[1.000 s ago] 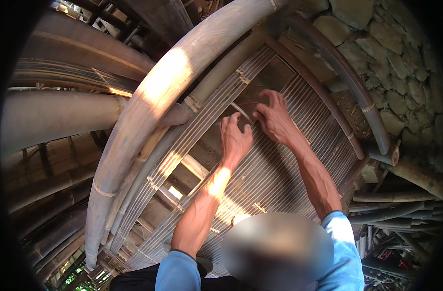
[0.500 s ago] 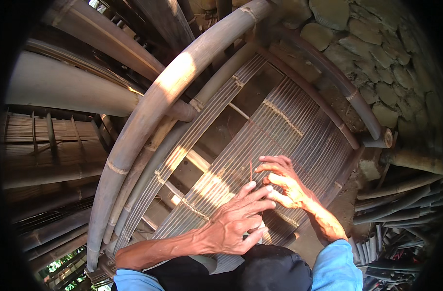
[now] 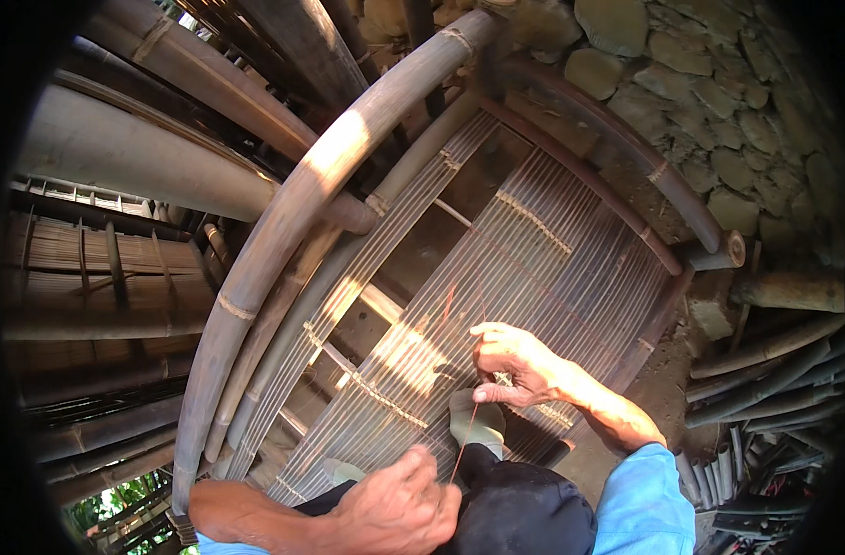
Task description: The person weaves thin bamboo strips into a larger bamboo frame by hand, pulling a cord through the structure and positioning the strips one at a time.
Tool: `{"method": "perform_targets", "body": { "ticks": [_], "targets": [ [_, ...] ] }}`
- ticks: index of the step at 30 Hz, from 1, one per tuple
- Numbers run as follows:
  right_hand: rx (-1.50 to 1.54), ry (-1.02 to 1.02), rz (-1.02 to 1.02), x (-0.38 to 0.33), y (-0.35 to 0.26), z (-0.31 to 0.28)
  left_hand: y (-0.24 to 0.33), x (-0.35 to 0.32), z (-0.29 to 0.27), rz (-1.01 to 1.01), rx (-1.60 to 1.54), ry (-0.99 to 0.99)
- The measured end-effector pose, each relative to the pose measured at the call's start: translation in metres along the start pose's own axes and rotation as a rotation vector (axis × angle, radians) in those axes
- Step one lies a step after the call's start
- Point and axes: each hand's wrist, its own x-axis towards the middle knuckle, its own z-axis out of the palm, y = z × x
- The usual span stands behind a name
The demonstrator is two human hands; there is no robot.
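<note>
A thin red string (image 3: 463,446) runs taut between my two hands. My left hand (image 3: 395,499) is low, in front of my body, its fingers curled round the string's lower end. Farther up and to the right, my right hand (image 3: 520,365) pinches the string between thumb and bent fingers. Both hands are over a bamboo slat bench seat (image 3: 422,314) made of narrow parallel strips, bound across by rows of lashing (image 3: 385,402). A foot in a pale sock (image 3: 475,424) rests on the slats below my right hand.
A thick curved bamboo pole (image 3: 298,199) forms the rail along the left side. Open gaps (image 3: 422,250) lie between groups of slats. Large bamboo poles (image 3: 145,153) are on the left, a stone wall (image 3: 681,120) at the back right, and stacked bamboo (image 3: 774,379) at the right.
My hands were close together with fingers spread around the string. Now they are apart: the left has pulled down toward my body and closed, and the right has closed into a pinch.
</note>
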Motion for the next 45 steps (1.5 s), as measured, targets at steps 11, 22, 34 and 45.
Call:
{"method": "perform_targets", "body": {
  "ticks": [11, 22, 34, 45],
  "targets": [
    [0.020, 0.361, -0.070, -0.020, -0.007, 0.015, 0.014, -0.018, -0.059, -0.126, -0.784, 0.249],
    [-0.011, 0.196, 0.199, -0.037, -0.043, -0.006, 0.022, -0.083, -0.057, -0.771, -0.671, 0.207],
    [-0.250, -0.334, 0.357, -0.004, -0.034, 0.021, -0.124, -0.146, 0.105, -0.925, -0.025, 0.227],
    [-0.264, -0.379, 0.395, -0.004, -0.047, 0.009, -0.231, -0.082, 0.268, -0.979, 0.247, 0.281]
  ]
}}
